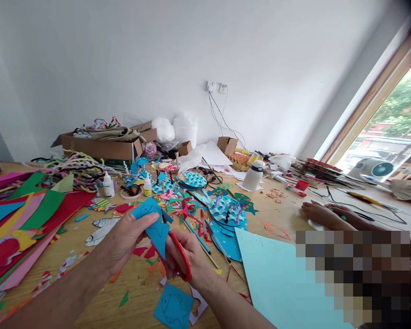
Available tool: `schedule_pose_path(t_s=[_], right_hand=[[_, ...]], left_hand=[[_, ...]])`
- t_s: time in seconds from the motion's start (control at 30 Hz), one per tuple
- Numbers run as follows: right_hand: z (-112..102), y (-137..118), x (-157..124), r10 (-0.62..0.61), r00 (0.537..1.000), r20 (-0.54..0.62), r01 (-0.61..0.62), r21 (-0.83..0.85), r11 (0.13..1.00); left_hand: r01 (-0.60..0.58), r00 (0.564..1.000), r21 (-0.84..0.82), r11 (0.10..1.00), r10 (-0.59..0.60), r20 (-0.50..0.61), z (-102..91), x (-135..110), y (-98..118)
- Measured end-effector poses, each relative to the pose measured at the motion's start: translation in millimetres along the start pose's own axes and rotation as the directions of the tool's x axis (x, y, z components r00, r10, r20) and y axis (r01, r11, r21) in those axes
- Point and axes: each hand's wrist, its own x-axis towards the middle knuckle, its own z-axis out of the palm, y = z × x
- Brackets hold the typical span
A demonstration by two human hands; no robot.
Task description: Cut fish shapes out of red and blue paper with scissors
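Note:
Between thumb and fingers, my left hand point(132, 237) holds a piece of blue paper point(154, 230) with fish outlines drawn on it. My right hand point(188, 256) is closed around the red handles of a pair of scissors point(184, 260). The scissors' blades lie at the right edge of the blue paper, partly hidden behind it. Below my hands, a second blue paper square point(174, 307) with a drawn fish lies on the table, overlapping a lilac paper scrap point(199, 307). White paper fish point(101, 234) rest left of my left hand.
Stacked coloured sheets point(51, 219) cover the left side. Glue bottles point(108, 185), paper scraps and blue wavy paper pieces point(226, 210) spread across the middle. A pale blue sheet point(277, 274) lies at right, near another person's hands point(329, 217). A white bottle point(253, 176) stands farther back.

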Motion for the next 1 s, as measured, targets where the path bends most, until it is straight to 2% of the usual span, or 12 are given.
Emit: schedule_pose_path(t_s=[0.3,0.57,0.77,1.0], right_hand=[[-1.0,5.2,2.1,0.004,1.0,0.017,-0.004,0.017,1.0],[-2.8,8.3,2.6,-0.042,0.998,0.038,0.04,0.037,0.999],[-1.0,3.4,1.0,-0.02,0.999,0.039,0.018,0.044,0.999],[-3.5,10.4,3.2,-0.033,0.998,0.053,0.032,0.029,0.999]], left_hand=[[-0.031,0.999,0.016,0.999,0.031,-0.023,-0.2,0.0,-2.5],[-0.029,0.999,0.057,0.998,0.028,0.019,-1.7,-0.6,-4.6],[-0.025,0.999,0.073,0.997,0.023,0.026,-1.1,-1.1,-4.1],[-0.015,0.999,0.096,0.995,0.011,0.045,-1.6,-1.1,-2.2]])
